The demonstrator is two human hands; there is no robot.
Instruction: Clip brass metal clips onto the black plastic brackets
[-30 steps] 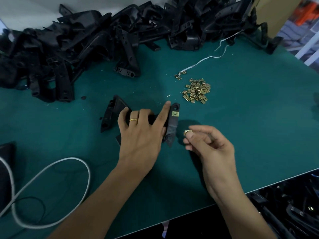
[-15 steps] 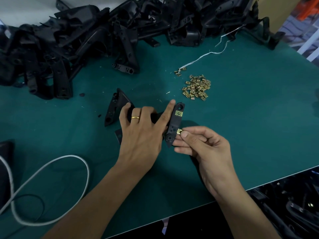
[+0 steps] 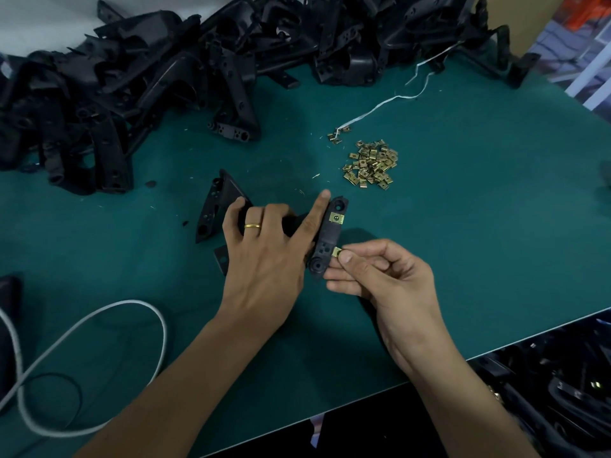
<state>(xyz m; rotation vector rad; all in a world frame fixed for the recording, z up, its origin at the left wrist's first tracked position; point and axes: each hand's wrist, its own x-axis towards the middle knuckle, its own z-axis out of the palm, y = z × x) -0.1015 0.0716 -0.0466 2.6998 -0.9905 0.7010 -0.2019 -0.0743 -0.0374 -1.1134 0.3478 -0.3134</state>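
Since 1.0 s ago: right hand point(image 3: 390, 279) has closed the gap to the bracket; the clip it carried in the air, apart from the bracket, now touches the bracket's right edge. Left hand point(image 3: 264, 256) unchanged in place.

Left hand: lies over the black plastic bracket point(image 3: 327, 239) on the green worktop point(image 3: 479, 226), fingers curled over its middle section, index finger point(image 3: 315, 213) stretched along the left side of the bracket's long arm. Gold ring point(image 3: 252, 225) on one finger.

Right hand: thumb and index fingertip pressed together, pinching a brass clip point(image 3: 337, 251) against the right edge of the bracket arm, near its lower end. Remaining fingers curled underneath.

Fitted clip point(image 3: 336, 218): already seated on the same arm, near the upper end, just beside the tip of the left index finger.

Loose clips point(image 3: 372, 164): small heap on the worktop, beyond the bracket and to its right, well apart from both hands. A few strays lie at the end of a white string point(image 3: 380, 107) just behind the heap.

Bracket stock point(image 3: 165, 61): large pile of black parts along the far edge of the worktop.

White cable point(image 3: 99, 312) loops at near left.
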